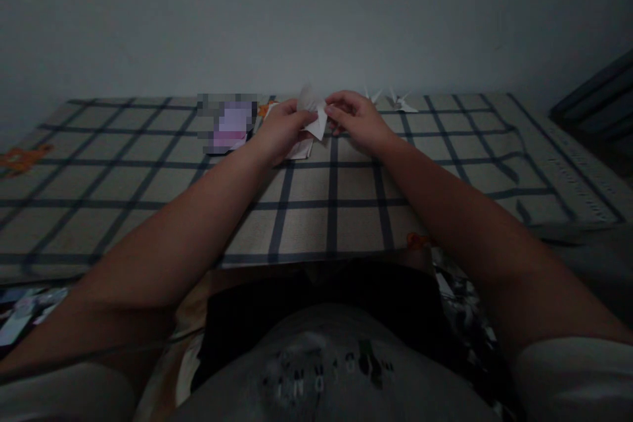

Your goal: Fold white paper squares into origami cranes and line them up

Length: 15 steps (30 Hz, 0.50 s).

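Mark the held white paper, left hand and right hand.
White paper [319,124]: head view, its lower part.
Left hand [283,126]: head view, its thumb side.
Right hand [363,121]: head view, its thumb side.

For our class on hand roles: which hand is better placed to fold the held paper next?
Probably the right hand: its fingertips are by the edge of the white paper, which the left hand pinches.

Held paper [320,122]: plain white. Paper stack [299,150] below: off-white. Folded papers [405,105] at back: white. Tablecloth [307,227]: pale beige-grey, crossed by dark blue lines in checked grid, orange patches [24,157]. Phone [233,122]: blurred into blocks, lilac, pinker toward bottom, dark edge. Wall [316,20]: plain grey. Shirt [321,333]: grey, pale lettering, dark green mark. Shorts [237,316]: black.
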Each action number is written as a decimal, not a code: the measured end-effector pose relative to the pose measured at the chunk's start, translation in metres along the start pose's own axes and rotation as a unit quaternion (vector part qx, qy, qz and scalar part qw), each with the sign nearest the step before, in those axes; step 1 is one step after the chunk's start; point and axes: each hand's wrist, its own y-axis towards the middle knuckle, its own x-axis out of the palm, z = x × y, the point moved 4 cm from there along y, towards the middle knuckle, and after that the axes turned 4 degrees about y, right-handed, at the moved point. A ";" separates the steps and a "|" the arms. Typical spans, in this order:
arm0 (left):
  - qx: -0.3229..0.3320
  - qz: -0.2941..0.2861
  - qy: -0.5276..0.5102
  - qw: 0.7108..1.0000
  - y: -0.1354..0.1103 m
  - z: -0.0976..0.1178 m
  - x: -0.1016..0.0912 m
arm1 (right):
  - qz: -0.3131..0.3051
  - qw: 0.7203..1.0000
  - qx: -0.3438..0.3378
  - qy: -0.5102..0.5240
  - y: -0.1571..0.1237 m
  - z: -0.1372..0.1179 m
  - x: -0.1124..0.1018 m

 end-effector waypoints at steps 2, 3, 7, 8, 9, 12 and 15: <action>-0.001 0.008 -0.006 1.000 0.002 -0.001 0.000 | -0.002 1.000 -0.008 0.009 0.001 0.000 0.000; 0.001 0.011 -0.007 1.000 0.002 -0.002 -0.001 | 0.000 1.000 -0.011 0.012 0.001 0.000 0.000; 0.015 0.014 0.001 1.000 0.001 -0.002 -0.001 | 0.004 1.000 -0.011 0.012 -0.001 -0.007 0.000; 0.016 0.015 0.003 1.000 0.001 -0.002 -0.002 | 0.005 1.000 -0.010 0.007 -0.002 -0.008 0.000; 0.015 0.015 0.004 1.000 0.001 -0.002 -0.002 | 0.005 1.000 -0.011 0.002 -0.003 -0.010 0.000; 0.015 0.016 0.007 1.000 0.001 -0.003 -0.004 | 0.000 1.000 -0.018 -0.010 -0.003 -0.012 -0.001; 0.021 0.016 0.016 1.000 0.000 -0.002 -0.004 | -0.004 1.000 -0.019 -0.017 -0.002 -0.011 -0.001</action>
